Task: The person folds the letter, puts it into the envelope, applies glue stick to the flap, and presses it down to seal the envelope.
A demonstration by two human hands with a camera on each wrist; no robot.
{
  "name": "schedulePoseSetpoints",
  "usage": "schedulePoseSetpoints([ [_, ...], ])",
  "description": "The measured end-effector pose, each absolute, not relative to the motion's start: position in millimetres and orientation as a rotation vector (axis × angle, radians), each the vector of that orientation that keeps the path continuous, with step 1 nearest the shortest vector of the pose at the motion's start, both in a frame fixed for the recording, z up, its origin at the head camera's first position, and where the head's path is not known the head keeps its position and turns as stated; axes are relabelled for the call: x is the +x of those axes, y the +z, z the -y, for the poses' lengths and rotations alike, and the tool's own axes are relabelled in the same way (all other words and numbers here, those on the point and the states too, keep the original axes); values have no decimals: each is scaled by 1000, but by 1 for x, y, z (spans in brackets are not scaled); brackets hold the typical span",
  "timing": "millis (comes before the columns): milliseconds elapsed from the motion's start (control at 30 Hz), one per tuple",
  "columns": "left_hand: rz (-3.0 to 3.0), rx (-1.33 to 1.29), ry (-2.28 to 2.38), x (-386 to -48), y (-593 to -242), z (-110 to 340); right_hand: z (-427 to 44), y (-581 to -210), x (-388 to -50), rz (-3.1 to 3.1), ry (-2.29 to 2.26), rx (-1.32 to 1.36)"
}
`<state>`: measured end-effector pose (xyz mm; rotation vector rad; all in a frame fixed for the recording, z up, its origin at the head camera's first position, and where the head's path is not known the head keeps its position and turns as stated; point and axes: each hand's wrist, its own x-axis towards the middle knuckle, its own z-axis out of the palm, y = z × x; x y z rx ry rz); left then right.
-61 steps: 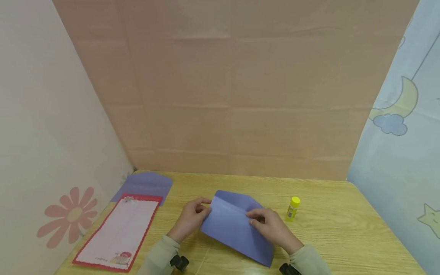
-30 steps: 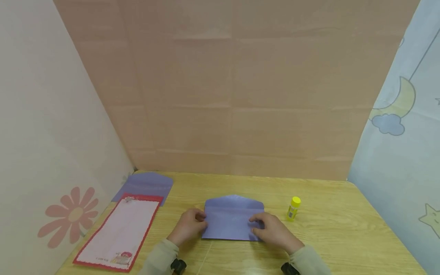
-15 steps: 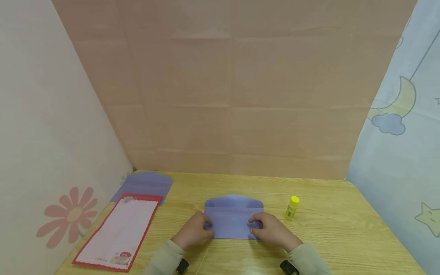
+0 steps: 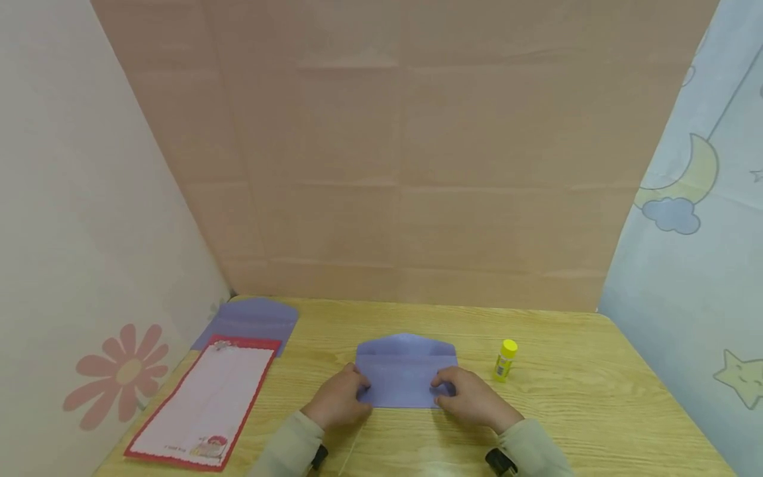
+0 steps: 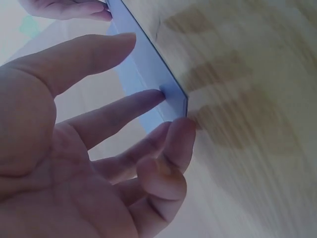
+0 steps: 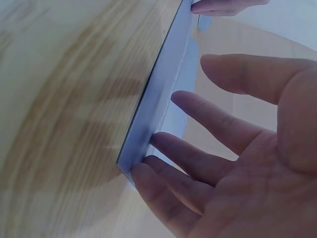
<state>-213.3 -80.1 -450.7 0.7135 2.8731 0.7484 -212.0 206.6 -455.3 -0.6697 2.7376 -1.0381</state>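
A purple envelope [image 4: 401, 384] lies flat on the wooden table, its pointed flap unfolded toward the far side. At its left end, fingertips of my left hand [image 4: 338, 399] touch the edge and corner; the left wrist view shows the thumb lifted off the paper [image 5: 148, 64]. Across from it my right hand [image 4: 477, 401] rests loosely curved fingers on the right end. In the right wrist view those fingertips touch the envelope [image 6: 157, 94] along its side, and the thumb is apart from it. Neither hand pinches the paper.
A yellow glue stick [image 4: 505, 361] stands upright to the right of the envelope. On the left lies a red-bordered sheet of letter paper [image 4: 205, 404], partly over a second purple envelope [image 4: 256, 318]. Covered walls rise behind and at both sides.
The envelope went from tilted in both hands to flat on the table, then slid slightly away from me. My left hand shifted a little right along its near edge.
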Motion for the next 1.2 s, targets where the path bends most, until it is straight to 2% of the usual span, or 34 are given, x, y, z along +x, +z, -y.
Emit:
schedulePoseSetpoints([
  [300, -2889, 722, 701, -212, -452, 80, -208, -450, -207, -2743, -1042, -673],
  [533, -2877, 748, 736, -212, -453, 79, -215, -432, -202, -3013, -1169, -386],
  [800, -2864, 713, 777, -211, -454, 79, -246, -412, -212, -3458, -1189, -255],
  [1200, -2871, 707, 803, -212, -455, 81, -286, -420, -213, -3197, -1083, 71],
])
